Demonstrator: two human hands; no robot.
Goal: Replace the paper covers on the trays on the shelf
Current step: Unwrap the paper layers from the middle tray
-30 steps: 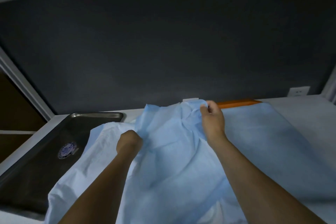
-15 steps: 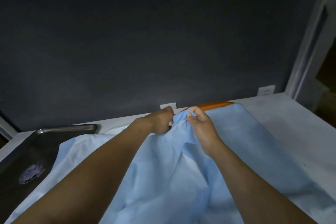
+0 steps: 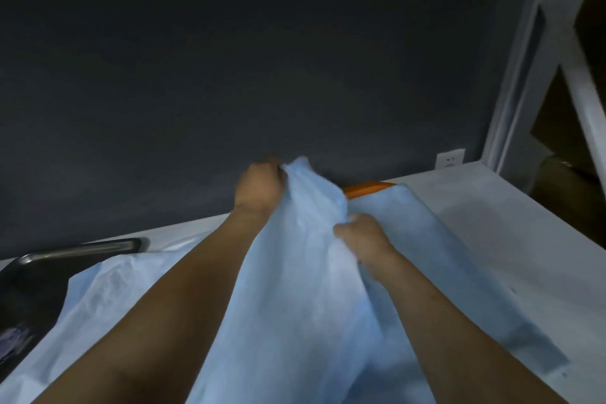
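Up on the white shelf (image 3: 492,207), we grip the blue paper cover (image 3: 305,289) w/ both hands: left hand (image 3: 259,187) bunching its top, right hand (image 3: 364,236) pinching lower, beside a metal tray (image 3: 78,248).

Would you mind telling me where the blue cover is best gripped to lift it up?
Probably at its gathered far edge, reaching over from the near side: the cover is limp and bunched into a peak there, where the left hand pinches it and the right hand grips a fold just below.
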